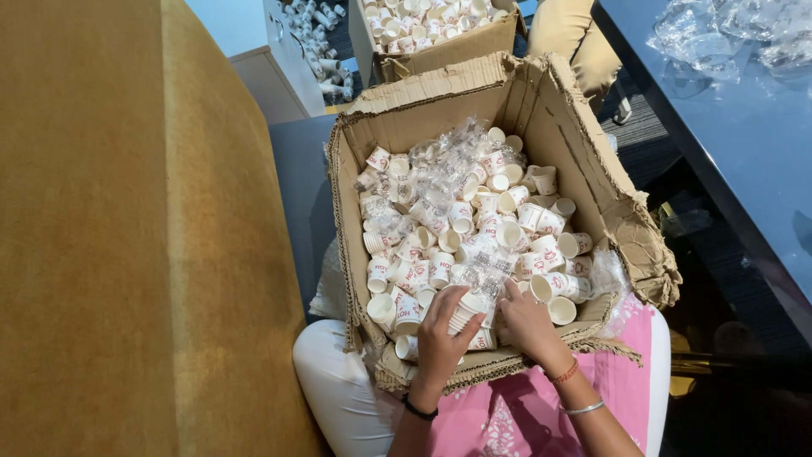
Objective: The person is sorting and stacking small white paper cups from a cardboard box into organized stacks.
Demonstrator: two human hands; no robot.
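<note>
Here the left hand (444,332) grips a paper cup (464,311), the right hand (526,320) rests half-curled beside it.

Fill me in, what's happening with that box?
A seated person has a worn, open brown cardboard box on their lap, filled with small white paper cups and scraps of clear plastic wrap. Both hands are at the near edge: the left hand closes over a short nested stack of cups, and the right hand rests among the cups beside it. A second box of cups stands behind.
</note>
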